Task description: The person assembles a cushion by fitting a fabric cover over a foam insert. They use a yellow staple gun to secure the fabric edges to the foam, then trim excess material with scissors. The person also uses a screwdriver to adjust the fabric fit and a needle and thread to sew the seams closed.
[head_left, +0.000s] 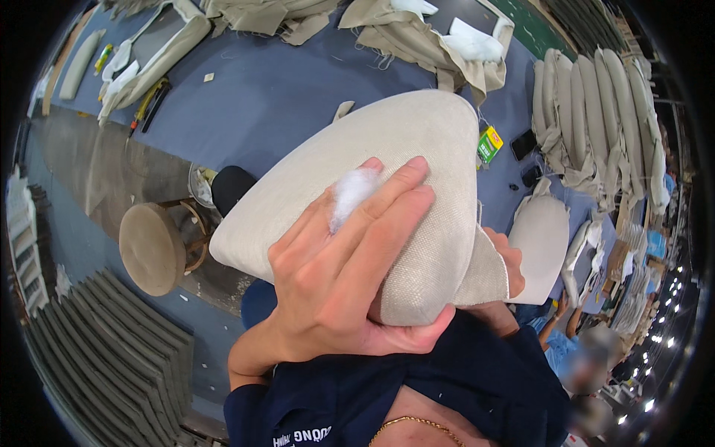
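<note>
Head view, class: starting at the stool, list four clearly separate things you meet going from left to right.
Stool → left hand → right hand → padded panels.

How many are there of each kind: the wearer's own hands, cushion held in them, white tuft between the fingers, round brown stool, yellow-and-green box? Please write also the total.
Own hands: 2 (left hand, right hand)
Held beige cushion: 1
White tuft: 1
Round brown stool: 1
Yellow-and-green box: 1
Total: 6
</note>
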`<state>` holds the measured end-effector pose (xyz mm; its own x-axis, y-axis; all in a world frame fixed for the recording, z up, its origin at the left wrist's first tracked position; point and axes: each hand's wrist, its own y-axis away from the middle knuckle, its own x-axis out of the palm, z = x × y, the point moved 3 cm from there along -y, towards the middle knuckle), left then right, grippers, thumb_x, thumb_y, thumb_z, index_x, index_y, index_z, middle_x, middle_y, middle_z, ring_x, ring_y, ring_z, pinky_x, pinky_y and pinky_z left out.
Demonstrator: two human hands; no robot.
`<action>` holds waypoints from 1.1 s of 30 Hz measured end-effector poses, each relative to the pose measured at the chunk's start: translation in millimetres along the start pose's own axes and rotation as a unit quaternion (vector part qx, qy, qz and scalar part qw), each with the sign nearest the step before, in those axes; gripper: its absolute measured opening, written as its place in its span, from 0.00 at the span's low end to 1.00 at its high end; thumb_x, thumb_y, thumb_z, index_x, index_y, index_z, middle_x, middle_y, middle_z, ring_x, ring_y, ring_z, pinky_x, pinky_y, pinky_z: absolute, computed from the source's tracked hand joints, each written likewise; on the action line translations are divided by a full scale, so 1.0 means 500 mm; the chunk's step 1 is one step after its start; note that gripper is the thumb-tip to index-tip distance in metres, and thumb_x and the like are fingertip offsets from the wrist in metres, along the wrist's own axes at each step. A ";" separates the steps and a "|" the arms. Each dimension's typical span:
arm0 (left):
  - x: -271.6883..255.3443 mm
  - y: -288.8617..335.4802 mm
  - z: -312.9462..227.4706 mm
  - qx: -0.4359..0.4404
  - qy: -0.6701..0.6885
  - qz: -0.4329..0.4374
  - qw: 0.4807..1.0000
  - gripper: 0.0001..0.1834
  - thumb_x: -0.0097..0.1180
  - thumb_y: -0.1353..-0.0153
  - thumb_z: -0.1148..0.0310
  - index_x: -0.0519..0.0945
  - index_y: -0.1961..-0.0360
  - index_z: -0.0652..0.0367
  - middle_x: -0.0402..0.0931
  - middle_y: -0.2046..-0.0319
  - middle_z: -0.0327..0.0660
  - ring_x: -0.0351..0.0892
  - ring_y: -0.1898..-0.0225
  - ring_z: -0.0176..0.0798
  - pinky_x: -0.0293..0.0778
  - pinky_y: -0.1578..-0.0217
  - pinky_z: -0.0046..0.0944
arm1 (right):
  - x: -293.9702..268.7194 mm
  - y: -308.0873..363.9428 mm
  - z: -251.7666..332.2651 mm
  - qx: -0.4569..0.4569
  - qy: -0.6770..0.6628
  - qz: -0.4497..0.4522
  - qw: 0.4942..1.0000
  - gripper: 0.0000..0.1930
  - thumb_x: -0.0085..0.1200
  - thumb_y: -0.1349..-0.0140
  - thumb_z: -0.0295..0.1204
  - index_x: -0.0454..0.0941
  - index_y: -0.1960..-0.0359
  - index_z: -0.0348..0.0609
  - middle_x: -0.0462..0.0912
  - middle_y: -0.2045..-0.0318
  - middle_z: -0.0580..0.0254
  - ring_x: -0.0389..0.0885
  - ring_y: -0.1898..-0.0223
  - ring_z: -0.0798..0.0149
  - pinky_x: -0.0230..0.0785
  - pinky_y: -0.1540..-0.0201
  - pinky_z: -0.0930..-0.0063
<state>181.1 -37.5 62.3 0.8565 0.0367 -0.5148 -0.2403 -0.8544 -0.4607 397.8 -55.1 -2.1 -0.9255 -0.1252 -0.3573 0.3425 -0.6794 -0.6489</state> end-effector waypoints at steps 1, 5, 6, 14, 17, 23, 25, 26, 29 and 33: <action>0.005 0.000 -0.001 0.004 0.000 -0.003 1.000 0.38 0.69 0.62 0.58 0.79 0.49 0.71 0.83 0.51 0.59 0.84 0.50 0.63 0.78 0.45 0.51 | -0.002 -0.002 0.006 0.005 0.009 -0.003 1.000 0.16 0.71 0.53 0.27 0.81 0.69 0.25 0.83 0.73 0.44 0.84 0.78 0.51 0.72 0.78 0.67; 0.024 0.001 -0.011 0.012 0.009 -0.033 0.999 0.37 0.70 0.63 0.60 0.80 0.50 0.71 0.84 0.52 0.59 0.85 0.51 0.64 0.78 0.45 0.54 | -0.017 -0.043 0.001 -0.052 -0.021 -0.022 0.998 0.11 0.68 0.54 0.24 0.81 0.72 0.26 0.77 0.80 0.51 0.77 0.84 0.57 0.65 0.82 0.70; 0.028 0.005 -0.017 0.010 0.014 -0.039 0.999 0.37 0.70 0.63 0.61 0.80 0.50 0.71 0.84 0.53 0.60 0.85 0.51 0.64 0.78 0.45 0.54 | -0.032 -0.041 0.004 -0.052 -0.003 -0.010 0.999 0.10 0.67 0.53 0.22 0.81 0.73 0.26 0.75 0.81 0.53 0.74 0.86 0.58 0.63 0.83 0.71; 0.043 0.029 -0.023 0.038 0.038 -0.051 0.997 0.40 0.72 0.64 0.61 0.79 0.48 0.73 0.83 0.56 0.65 0.86 0.53 0.64 0.77 0.45 0.60 | -0.068 -0.001 0.022 0.005 0.073 0.019 0.997 0.07 0.64 0.53 0.20 0.81 0.74 0.26 0.66 0.86 0.62 0.66 0.88 0.64 0.56 0.84 0.72; 0.052 0.027 -0.020 0.028 0.028 -0.036 0.999 0.41 0.71 0.63 0.57 0.78 0.47 0.74 0.82 0.55 0.66 0.85 0.52 0.64 0.76 0.44 0.61 | -0.074 -0.002 0.028 0.021 0.069 0.023 0.997 0.09 0.65 0.55 0.22 0.81 0.73 0.26 0.67 0.86 0.63 0.67 0.88 0.65 0.56 0.84 0.72; 0.053 0.025 -0.026 -0.024 -0.028 0.021 0.999 0.45 0.70 0.62 0.49 0.77 0.46 0.74 0.80 0.51 0.67 0.83 0.48 0.64 0.74 0.42 0.61 | -0.071 -0.004 0.039 0.011 0.055 0.033 0.998 0.12 0.66 0.59 0.24 0.81 0.72 0.27 0.69 0.85 0.61 0.69 0.87 0.64 0.58 0.84 0.73; 0.052 0.020 -0.027 -0.028 -0.020 0.040 0.999 0.46 0.72 0.61 0.49 0.76 0.45 0.74 0.80 0.49 0.67 0.83 0.47 0.64 0.74 0.42 0.60 | -0.080 -0.003 0.044 0.023 0.048 0.050 0.997 0.12 0.66 0.60 0.24 0.80 0.74 0.27 0.70 0.84 0.60 0.70 0.87 0.63 0.58 0.84 0.73; 0.055 0.020 -0.030 -0.030 -0.022 0.058 0.998 0.47 0.72 0.61 0.49 0.76 0.45 0.74 0.79 0.49 0.67 0.82 0.47 0.64 0.74 0.41 0.60 | -0.082 0.000 0.045 0.024 0.043 0.054 0.997 0.13 0.66 0.61 0.24 0.80 0.74 0.27 0.71 0.84 0.59 0.70 0.87 0.62 0.59 0.84 0.73; 0.059 0.025 -0.040 -0.030 -0.027 0.102 0.994 0.48 0.74 0.60 0.49 0.74 0.43 0.74 0.78 0.47 0.67 0.82 0.45 0.65 0.73 0.40 0.60 | -0.069 0.022 0.035 -0.003 0.002 0.021 1.000 0.13 0.65 0.63 0.24 0.77 0.76 0.26 0.73 0.82 0.55 0.72 0.86 0.60 0.61 0.84 0.71; 0.060 0.025 -0.039 -0.022 -0.037 0.102 0.994 0.48 0.75 0.60 0.50 0.74 0.43 0.75 0.77 0.47 0.69 0.81 0.45 0.65 0.73 0.40 0.61 | -0.052 0.023 0.025 -0.014 -0.031 -0.020 0.999 0.12 0.64 0.58 0.24 0.75 0.77 0.25 0.75 0.80 0.50 0.73 0.86 0.58 0.64 0.84 0.67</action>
<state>212.7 -57.2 55.0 0.7557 -0.1020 -0.6469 -0.3833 -0.8698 -0.3106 423.6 -68.6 8.2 -0.9466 -0.1440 -0.2883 0.3085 -0.6644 -0.6808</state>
